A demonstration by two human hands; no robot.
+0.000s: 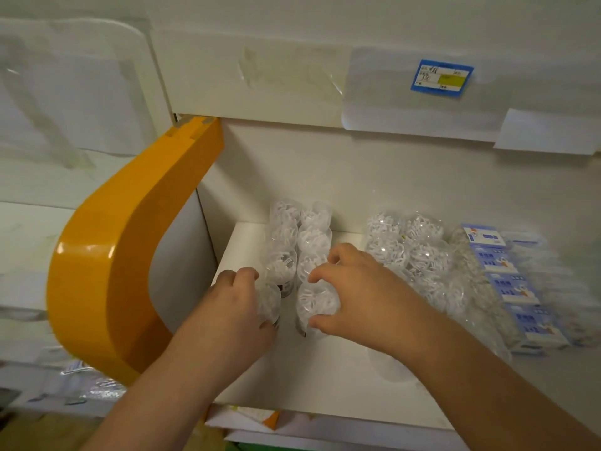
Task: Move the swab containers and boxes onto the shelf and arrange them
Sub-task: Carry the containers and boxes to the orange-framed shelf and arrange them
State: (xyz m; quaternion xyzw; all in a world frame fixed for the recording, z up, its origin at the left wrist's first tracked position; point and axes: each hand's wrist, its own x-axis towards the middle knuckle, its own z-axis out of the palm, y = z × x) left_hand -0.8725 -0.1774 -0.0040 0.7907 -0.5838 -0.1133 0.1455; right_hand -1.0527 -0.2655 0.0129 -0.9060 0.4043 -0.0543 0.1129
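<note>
both hands (pixel 239 307) (pixel 353 288) grip clear containers (pixel 317 302) of white swabs on shelf (pixel 325 379)

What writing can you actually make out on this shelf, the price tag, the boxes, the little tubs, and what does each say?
"1+1": printed on the blue and white boxes at the right of the shelf; their other print is too blurred to read.
Blue price tag on the shelf edge above: handwritten digits and small print, too blurred to read.
Labels on the clear swab containers: dark print, too small to read.
</note>
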